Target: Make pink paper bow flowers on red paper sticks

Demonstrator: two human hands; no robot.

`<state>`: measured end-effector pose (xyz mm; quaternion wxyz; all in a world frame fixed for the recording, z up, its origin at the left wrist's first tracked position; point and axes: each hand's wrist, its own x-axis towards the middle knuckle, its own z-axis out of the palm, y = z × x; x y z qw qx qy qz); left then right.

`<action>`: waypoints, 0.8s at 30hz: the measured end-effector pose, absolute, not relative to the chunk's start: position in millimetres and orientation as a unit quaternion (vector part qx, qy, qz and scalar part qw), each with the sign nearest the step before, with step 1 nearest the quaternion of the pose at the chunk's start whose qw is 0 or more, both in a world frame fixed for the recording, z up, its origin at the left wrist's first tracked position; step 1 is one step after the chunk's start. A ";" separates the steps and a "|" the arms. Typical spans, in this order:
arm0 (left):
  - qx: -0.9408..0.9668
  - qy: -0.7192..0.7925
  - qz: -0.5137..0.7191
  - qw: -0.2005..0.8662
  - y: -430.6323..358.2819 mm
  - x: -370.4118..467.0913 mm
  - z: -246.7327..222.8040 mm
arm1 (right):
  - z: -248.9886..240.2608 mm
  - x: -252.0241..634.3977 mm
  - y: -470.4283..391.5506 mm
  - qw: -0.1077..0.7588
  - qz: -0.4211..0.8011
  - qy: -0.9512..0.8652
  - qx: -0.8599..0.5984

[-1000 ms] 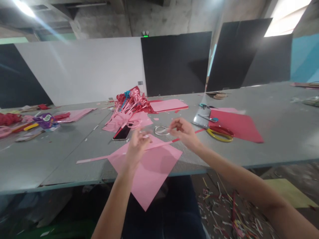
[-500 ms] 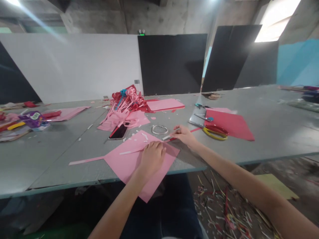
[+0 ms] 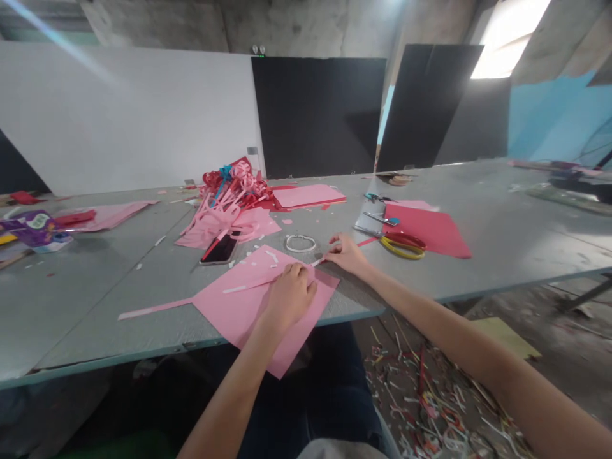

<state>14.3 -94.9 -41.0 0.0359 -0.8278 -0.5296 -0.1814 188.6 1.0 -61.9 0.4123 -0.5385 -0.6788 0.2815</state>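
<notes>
strip [image 3: 258, 284] is laid slantwise over the pink sheet [image 3: 236, 312] on the bench [image 3: 119, 255], its long axis running from near left to far right. it is partly covered by the left hand [image 3: 291, 293], fingers curled down; farther right, the right hand's [image 3: 346, 254] fingers are bunched close. whether either has a grip cannot be told. contents of the purple pack [image 3: 36, 231], at left, are hidden.

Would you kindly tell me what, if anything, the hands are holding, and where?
The left hand rests on the pink sheet; the right hand seems to pinch a strip near its white end.
</notes>
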 end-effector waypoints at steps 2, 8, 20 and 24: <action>-0.835 -0.522 -0.168 0.048 -93.2 13.1 -40.8 | -60.0 188.2 -1.9 0.401 0.269 -0.683 -0.548; -0.846 -0.511 -0.145 0.048 -90.6 13.1 -36.4 | -57.0 187.2 -6.8 0.388 0.235 -0.694 -0.559; -0.811 -0.556 -0.155 0.096 -86.9 33.5 -36.8 | -57.5 189.5 -5.5 0.379 0.243 -0.701 -0.553; -0.812 -0.554 -0.160 0.093 -86.3 31.9 -39.5 | -58.4 190.0 -4.9 0.380 0.242 -0.699 -0.555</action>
